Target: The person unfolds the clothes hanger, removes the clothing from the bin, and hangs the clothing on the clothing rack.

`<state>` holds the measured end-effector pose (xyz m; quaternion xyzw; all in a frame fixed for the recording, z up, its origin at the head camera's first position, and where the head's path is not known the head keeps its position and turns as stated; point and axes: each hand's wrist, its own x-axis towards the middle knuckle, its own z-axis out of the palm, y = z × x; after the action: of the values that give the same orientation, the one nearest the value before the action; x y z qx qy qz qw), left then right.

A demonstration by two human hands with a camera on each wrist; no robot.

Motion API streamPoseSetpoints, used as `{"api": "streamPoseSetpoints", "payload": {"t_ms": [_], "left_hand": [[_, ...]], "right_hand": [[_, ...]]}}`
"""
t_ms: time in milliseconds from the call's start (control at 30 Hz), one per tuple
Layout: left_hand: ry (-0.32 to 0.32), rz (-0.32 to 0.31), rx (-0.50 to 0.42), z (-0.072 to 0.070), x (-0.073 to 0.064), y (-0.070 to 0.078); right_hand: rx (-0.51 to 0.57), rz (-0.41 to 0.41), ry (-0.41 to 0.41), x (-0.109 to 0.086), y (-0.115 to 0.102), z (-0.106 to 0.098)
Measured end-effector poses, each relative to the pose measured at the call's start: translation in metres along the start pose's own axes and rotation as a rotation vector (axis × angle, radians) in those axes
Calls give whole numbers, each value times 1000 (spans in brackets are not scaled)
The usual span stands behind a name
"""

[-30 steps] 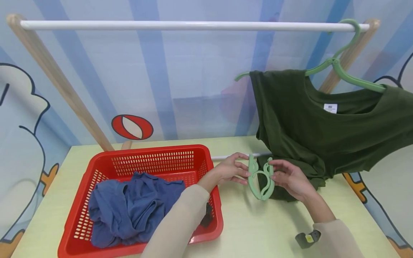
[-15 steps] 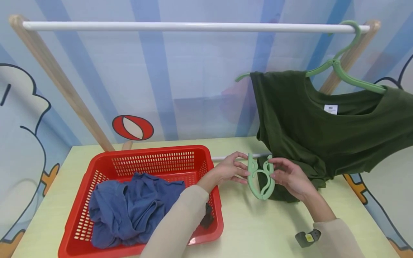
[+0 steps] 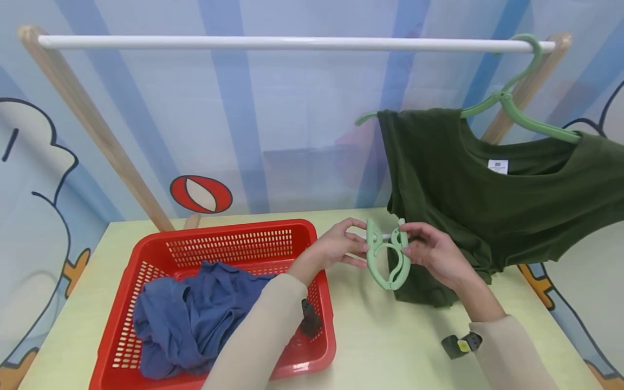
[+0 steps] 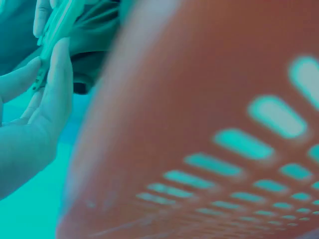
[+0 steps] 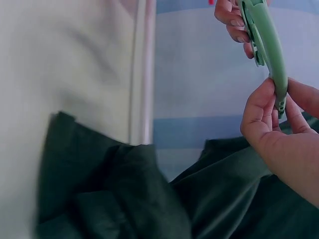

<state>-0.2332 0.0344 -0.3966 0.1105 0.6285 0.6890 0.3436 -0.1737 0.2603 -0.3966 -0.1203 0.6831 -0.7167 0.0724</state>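
Between both hands is a light green folding clothes hanger [image 3: 371, 266], its arms folded upward and its hook curled inside. The left hand [image 3: 339, 245] pinches its left arm with thumb and fingers. On the other side, the right hand [image 3: 434, 253] grips the right arm near the top. The right wrist view shows the hanger [image 5: 269, 42] edge-on, with the right thumb and fingers around its end. A dark green shirt [image 3: 468, 195] hangs just behind the right hand on another green hanger [image 3: 536, 125].
A red plastic basket [image 3: 322, 303] with a crumpled blue garment [image 3: 195, 319] stands at the left, under the left forearm. A white rail [image 3: 292, 43] on wooden posts spans the back. The light table [image 3: 380, 346] lies below the hands.
Both hands have lifted the folded hanger slightly up and to the left. Its two arms are still folded. The hanging shirt and the basket have stayed in place.
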Motion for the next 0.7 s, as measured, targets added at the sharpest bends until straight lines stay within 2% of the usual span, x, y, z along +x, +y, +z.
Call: {"api": "streamPoseSetpoints", "payload": {"t_ms": [300,533,700], "left_hand": [[55,11,-3,-13,-24,22],[115,4,12,-24,-46,30],[125,9,32,-31,-65,33]], "right_hand": [[-61,-1,-31,16,-20,20],[-87,35,-45,25,-27,42],[-124,61,-67,29,-28,55]]}}
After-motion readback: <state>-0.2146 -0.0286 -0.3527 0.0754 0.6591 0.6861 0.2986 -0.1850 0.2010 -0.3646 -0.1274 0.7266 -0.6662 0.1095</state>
